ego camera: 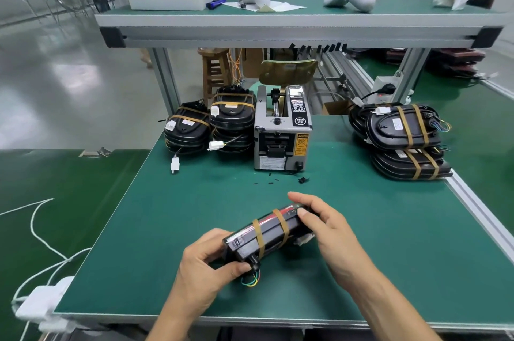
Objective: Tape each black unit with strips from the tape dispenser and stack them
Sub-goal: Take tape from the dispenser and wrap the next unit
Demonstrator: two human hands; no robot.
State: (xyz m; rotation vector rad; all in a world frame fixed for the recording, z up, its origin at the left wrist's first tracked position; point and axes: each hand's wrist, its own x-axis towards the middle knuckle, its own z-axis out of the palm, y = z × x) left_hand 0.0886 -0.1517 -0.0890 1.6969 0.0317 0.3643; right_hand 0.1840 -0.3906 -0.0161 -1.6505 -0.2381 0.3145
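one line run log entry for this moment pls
left hand grips black unit | right hand grips other end | two tape strips on | tape dispenser behind

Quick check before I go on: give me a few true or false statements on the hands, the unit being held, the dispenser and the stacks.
1. Both hands, the left hand and the right hand, hold the black unit. True.
2. The held unit has no tape on it. False: two tan strips wrap across it.
3. The tape dispenser stands between the left stacks and the right stack. True.
4. The held unit rests on the right stack. False: it is near the front of the green table.
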